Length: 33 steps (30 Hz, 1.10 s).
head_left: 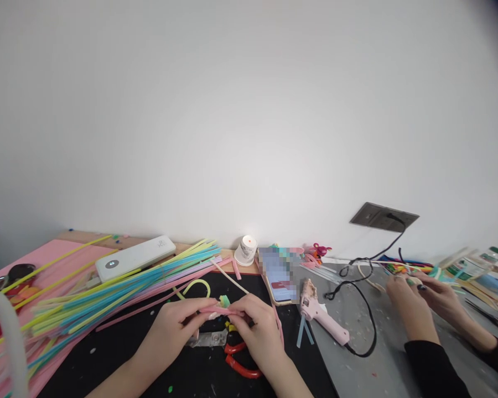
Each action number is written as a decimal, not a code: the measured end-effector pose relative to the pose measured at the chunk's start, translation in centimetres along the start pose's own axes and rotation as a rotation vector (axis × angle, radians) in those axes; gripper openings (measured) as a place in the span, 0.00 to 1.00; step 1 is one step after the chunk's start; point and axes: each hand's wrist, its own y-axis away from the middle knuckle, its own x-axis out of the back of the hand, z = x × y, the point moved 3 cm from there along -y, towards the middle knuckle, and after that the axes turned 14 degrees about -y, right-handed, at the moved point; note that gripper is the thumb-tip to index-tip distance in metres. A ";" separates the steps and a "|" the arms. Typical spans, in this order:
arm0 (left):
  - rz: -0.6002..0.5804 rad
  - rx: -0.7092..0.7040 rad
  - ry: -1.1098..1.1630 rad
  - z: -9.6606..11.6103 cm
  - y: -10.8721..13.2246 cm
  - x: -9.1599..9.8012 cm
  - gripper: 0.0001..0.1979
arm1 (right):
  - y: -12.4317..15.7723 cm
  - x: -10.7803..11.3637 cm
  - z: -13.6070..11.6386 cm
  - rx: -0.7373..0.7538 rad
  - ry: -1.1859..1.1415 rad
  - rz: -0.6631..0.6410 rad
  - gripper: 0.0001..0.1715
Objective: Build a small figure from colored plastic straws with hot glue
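My left hand [177, 327] and my right hand [258, 326] meet in the middle, above the black mat [120, 354]. Between their pinched fingertips stretches a pink pipe cleaner [216, 310], one end in each hand. A small green and yellow fuzzy piece [224, 300] shows just above it; I cannot tell if the two are joined. Below my fingers lie red-handled pliers [243, 371], partly hidden by my right hand, and a clear small packet [209, 339]. A curved pale yellow pipe cleaner [200, 283] rests behind my left hand.
Bundled coloured pipe cleaners [120, 296] and a white power bank [136, 258] are at left. Behind my hands stand a paper cup [245, 251] and a phone [279, 279]. A pink glue gun [323, 318] trails its black cord rightward. Another person's hands [415, 304] work at right.
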 end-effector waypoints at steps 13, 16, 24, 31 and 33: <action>0.052 -0.149 -0.061 -0.7 0.0 -0.4 0.11 | 0.3 0.0 0.0 0.024 -0.051 -0.032 0.07; 0.078 -0.168 -0.064 -0.7 0.1 -0.4 0.10 | 0.4 -0.2 0.4 0.076 -0.059 -0.030 0.06; 0.176 -0.267 -0.024 -1.6 0.2 -0.5 0.08 | 1.0 -1.1 2.1 0.201 -0.007 0.074 0.13; 0.256 -0.369 -0.087 -0.7 0.0 0.2 0.06 | 1.3 -1.4 2.8 0.203 0.002 0.075 0.12; 0.262 -0.365 -0.101 -0.6 0.0 0.1 0.06 | 1.4 -1.5 3.0 0.184 0.008 0.077 0.12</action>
